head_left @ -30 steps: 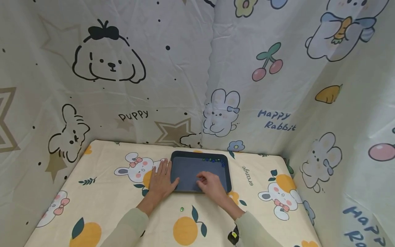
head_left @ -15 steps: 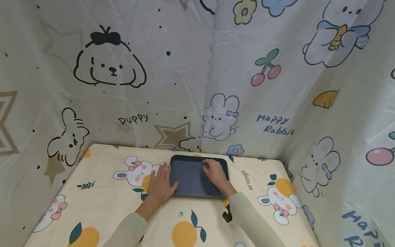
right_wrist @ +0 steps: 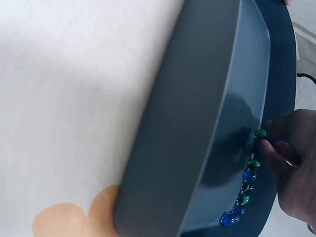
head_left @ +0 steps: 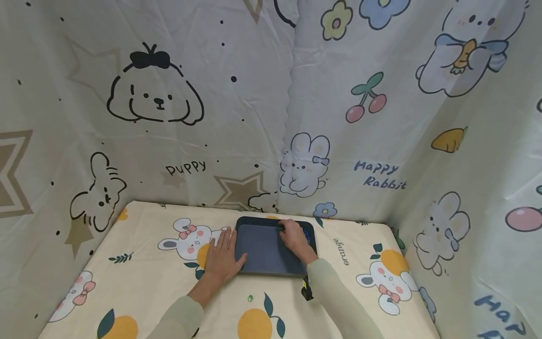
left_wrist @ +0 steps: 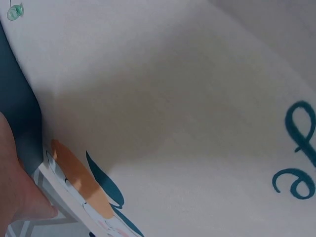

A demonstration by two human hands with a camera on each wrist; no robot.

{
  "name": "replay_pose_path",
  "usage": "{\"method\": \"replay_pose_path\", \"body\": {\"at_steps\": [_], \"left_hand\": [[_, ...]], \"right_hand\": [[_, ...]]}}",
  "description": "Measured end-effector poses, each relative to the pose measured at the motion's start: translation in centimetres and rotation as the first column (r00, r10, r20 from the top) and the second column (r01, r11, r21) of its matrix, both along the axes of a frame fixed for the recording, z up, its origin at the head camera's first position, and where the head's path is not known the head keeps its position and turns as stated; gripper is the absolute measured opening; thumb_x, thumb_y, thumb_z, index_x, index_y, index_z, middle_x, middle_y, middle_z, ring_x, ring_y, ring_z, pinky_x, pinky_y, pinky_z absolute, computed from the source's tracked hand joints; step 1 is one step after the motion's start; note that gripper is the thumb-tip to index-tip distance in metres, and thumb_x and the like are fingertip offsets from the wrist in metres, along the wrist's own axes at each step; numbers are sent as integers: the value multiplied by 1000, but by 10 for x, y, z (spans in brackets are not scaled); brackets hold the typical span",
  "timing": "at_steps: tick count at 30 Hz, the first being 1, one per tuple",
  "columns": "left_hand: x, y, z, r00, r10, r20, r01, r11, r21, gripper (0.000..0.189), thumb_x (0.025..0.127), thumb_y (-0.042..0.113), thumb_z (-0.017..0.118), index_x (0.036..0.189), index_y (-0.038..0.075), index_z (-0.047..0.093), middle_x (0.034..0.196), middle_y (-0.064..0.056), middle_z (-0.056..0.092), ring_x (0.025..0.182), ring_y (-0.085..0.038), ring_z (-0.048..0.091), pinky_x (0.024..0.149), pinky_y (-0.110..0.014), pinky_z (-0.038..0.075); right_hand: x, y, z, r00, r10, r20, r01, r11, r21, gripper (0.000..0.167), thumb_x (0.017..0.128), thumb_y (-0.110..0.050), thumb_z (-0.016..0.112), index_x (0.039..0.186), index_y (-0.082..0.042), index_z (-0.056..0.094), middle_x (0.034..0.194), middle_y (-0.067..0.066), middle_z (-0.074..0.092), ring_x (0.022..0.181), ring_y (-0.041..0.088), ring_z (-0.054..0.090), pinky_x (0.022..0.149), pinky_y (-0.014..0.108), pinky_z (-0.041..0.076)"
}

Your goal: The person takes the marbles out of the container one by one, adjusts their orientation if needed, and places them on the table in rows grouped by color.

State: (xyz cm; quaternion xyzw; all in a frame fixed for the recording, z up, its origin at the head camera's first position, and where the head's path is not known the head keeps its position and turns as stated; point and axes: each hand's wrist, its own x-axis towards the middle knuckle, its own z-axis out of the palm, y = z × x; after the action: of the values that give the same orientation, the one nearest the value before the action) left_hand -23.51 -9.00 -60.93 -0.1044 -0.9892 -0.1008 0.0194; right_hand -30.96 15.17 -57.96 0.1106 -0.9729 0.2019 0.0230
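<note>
A dark blue-grey tray (head_left: 271, 249) lies on the patterned tablecloth. My left hand (head_left: 223, 254) rests flat at its left edge, fingers straight and the thumb over the rim. My right hand (head_left: 294, 238) reaches into the tray's far side. In the right wrist view its thumb and fingertip pinch a green glass marble (right_wrist: 260, 133) close to the far wall. A row of blue and green marbles (right_wrist: 244, 195) runs along that wall from there toward the corner; the head view mostly hides them behind the right hand. One loose green marble (head_left: 250, 298) lies on the cloth in front of the tray.
The tablecloth (head_left: 156, 292) is printed with rabbits and oranges. A patterned fabric curtain (head_left: 237, 141) stands close behind the tray and along both sides. A black strap piece with a yellow mark (head_left: 306, 288) hangs by the right wrist.
My right hand has moved from the tray's middle away from me to the far wall, and now covers most of the marble row. The left hand has stayed at the left edge.
</note>
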Motion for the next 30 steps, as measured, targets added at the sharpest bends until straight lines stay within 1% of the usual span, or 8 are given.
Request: {"method": "replay_pose_path", "body": {"at_steps": [5, 9, 12, 17, 20, 23, 25, 30], "left_hand": [[1, 1, -1, 1000, 7, 2, -7, 1000, 5, 87, 96, 57, 50, 156, 0, 25, 162, -21, 20, 149, -35, 18, 117, -57, 14], [1, 1, -1, 1000, 13, -4, -13, 1000, -2, 86, 96, 56, 49, 156, 0, 26, 162, -20, 21, 149, -34, 18, 117, -56, 15], [0, 1, -2, 1000, 15, -6, -15, 1000, -1, 86, 96, 57, 49, 156, 0, 26, 162, -20, 21, 149, -34, 18, 117, -56, 15], [0, 2, -3, 1000, 10, -8, -10, 1000, 0, 86, 96, 58, 48, 157, 1, 26, 162, -20, 21, 149, -34, 19, 117, -56, 16], [1, 2, -3, 1000, 14, -5, -14, 1000, -3, 86, 96, 58, 49, 157, 1, 26, 162, -20, 21, 149, -34, 19, 117, -56, 16], [1, 2, -2, 1000, 17, 11, -17, 1000, -16, 87, 96, 59, 48, 157, 2, 24, 163, -19, 20, 149, -33, 17, 117, -55, 16], [1, 2, -2, 1000, 15, 8, -15, 1000, -11, 87, 96, 58, 49, 157, 1, 26, 162, -20, 21, 149, -34, 18, 117, -56, 17], [0, 1, -2, 1000, 16, 12, -15, 1000, -16, 87, 96, 58, 48, 157, 1, 25, 162, -20, 20, 149, -34, 18, 117, -56, 16]], "right_hand": [[1, 1, -4, 999, -8, 34, 8, 1000, 18, 29, 90, 0, 67, 119, -1, 70, 118, 15, 67, 105, 29, 66, 85, 44, 54], [0, 1, -6, 999, -9, 34, 8, 1000, 22, 29, 90, 0, 67, 119, 0, 69, 117, 16, 67, 105, 31, 66, 85, 46, 54], [-1, 3, -6, 999, -30, 34, 29, 999, 22, 28, 90, 1, 67, 117, 2, 70, 114, 17, 68, 102, 32, 67, 83, 46, 55], [-2, 7, -8, 994, -90, 57, 90, 996, 17, 24, 89, 1, 66, 113, 2, 71, 108, 16, 70, 96, 29, 69, 80, 44, 56], [-1, 10, -10, 990, -126, 66, 127, 992, -12, 23, 90, 0, 65, 111, 1, 71, 107, 15, 70, 94, 29, 68, 79, 45, 56], [-1, 14, -13, 986, -160, 50, 163, 985, -56, 19, 89, 0, 66, 107, 0, 72, 103, 14, 70, 92, 29, 68, 79, 46, 56], [-1, 17, -15, 984, -175, 39, 177, 980, -87, 16, 89, 0, 67, 104, -2, 73, 100, 12, 70, 90, 28, 68, 78, 45, 55], [0, 23, -20, 986, -162, 29, 164, 982, -98, 12, 88, -3, 70, 98, -7, 75, 92, 6, 71, 83, 22, 67, 75, 42, 55]]}}
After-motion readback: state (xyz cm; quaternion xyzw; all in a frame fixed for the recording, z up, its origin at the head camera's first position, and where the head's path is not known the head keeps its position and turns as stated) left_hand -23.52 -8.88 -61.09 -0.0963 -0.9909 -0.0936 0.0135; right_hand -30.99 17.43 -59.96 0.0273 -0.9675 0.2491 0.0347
